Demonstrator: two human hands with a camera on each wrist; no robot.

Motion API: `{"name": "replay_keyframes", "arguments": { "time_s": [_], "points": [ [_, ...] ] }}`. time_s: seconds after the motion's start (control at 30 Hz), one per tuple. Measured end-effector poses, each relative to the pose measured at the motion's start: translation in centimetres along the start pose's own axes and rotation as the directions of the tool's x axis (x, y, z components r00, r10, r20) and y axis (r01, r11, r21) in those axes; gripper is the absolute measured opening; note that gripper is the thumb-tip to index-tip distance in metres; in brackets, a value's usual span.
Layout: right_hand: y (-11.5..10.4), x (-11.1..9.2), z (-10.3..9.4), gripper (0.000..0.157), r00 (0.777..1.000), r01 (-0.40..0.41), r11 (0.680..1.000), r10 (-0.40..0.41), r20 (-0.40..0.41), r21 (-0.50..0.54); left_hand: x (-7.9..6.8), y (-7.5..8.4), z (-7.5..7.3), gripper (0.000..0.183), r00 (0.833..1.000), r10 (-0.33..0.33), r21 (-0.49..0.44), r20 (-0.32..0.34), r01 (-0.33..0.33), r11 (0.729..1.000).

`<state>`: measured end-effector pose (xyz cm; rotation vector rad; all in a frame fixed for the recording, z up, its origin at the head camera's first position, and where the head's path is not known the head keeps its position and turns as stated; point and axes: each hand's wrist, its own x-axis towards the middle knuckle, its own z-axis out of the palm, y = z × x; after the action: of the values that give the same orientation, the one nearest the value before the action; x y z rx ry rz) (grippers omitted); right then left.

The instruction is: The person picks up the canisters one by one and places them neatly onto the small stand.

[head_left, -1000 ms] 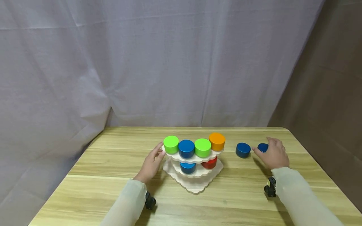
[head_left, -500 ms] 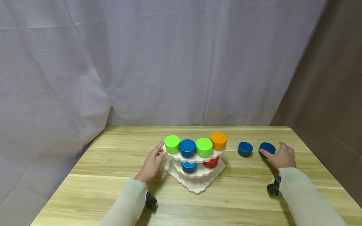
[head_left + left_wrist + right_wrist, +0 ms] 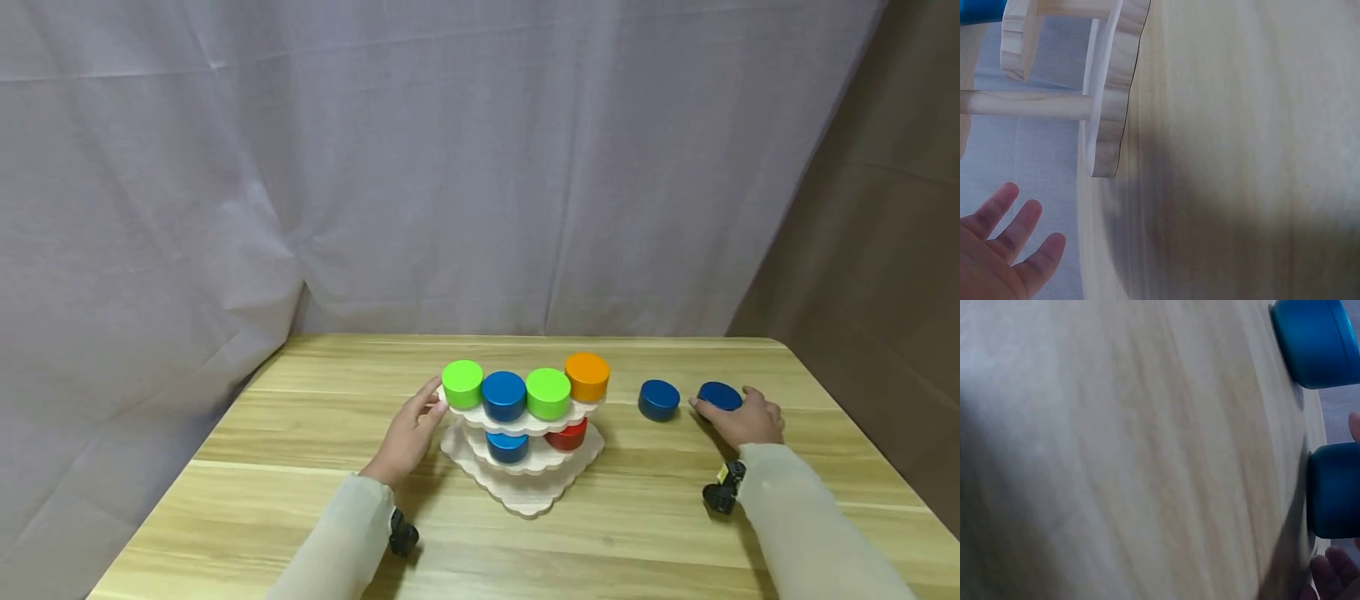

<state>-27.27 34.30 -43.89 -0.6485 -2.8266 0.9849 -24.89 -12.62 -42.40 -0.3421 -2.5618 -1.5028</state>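
Note:
My left hand (image 3: 408,433) is at the left corner of a three-tier pale wooden stand (image 3: 527,497). Its thumb and forefinger lie at the top tier's edge; in the left wrist view the other fingers (image 3: 1025,225) stretch out, clear of the wood. Whether the thumb presses on the tier is unclear. At the right, my right hand (image 3: 752,422) holds a blue cylinder (image 3: 720,396) between thumb and fingers, low at the tabletop. A second blue cylinder (image 3: 659,401) stands just left of it. The right wrist view shows the held blue cylinder (image 3: 1338,490) only partly.
Along the stand's top tier sit green (image 3: 462,384), blue (image 3: 504,396), green (image 3: 548,393) and orange (image 3: 587,377) cylinders. On the tier below are a blue cylinder (image 3: 507,447) and a red cylinder (image 3: 567,434). A grey curtain (image 3: 450,167) hangs behind the wooden table (image 3: 600,550).
My right hand first moved right, past the blue cylinder, then its thumb came to the cylinder's left side. The left hand keeps its place at the stand. The head view shifts slightly.

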Motion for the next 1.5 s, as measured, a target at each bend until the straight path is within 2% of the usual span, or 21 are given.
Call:
{"name": "replay_keyframes", "arguments": {
  "time_s": [0.23,0.53,0.67,0.87,1.03,1.27,1.5],
  "points": [
    [0.2,0.0,0.4,0.102,0.999,-0.037,0.999,0.037,0.002,-0.013,0.0,0.0,0.0,0.048,1.0,-0.002,0.003,0.005,0.002,1.0],
    [0.3,0.4,0.6,0.099,0.999,-0.032,0.999,0.033,0.013,-0.041,0.0,0.0,0.0,0.047,1.0,-0.014,-0.009,0.012,0.014,1.0],
    [0.4,0.4,0.6,0.099,1.0,-0.028,0.999,0.028,-0.004,-0.018,0.0,0.1,0.0,0.048,1.0,-0.017,-0.002,0.014,0.017,1.0],
    [0.2,0.2,0.9,0.09,0.996,0.049,0.998,-0.047,-0.07,0.034,0.0,0.1,0.1,0.05,1.0,-0.005,-0.004,0.006,0.005,1.0],
    [0.0,-0.3,0.9,0.087,0.99,0.116,0.991,-0.111,-0.088,0.06,0.0,0.0,0.1,0.05,1.0,-0.014,-0.005,0.001,0.014,1.0],
    [-0.5,-1.6,0.7,0.088,0.973,0.225,0.973,-0.222,-0.067,0.051,-0.1,0.1,0.1,0.049,1.0,-0.016,0.001,-0.006,0.016,1.0],
    [-1.3,-3.6,0.6,0.079,0.952,0.303,0.948,-0.298,-0.063,0.094,-0.1,0.2,0.1,0.049,1.0,-0.023,0.013,-0.002,0.023,1.0]
  ]
}}
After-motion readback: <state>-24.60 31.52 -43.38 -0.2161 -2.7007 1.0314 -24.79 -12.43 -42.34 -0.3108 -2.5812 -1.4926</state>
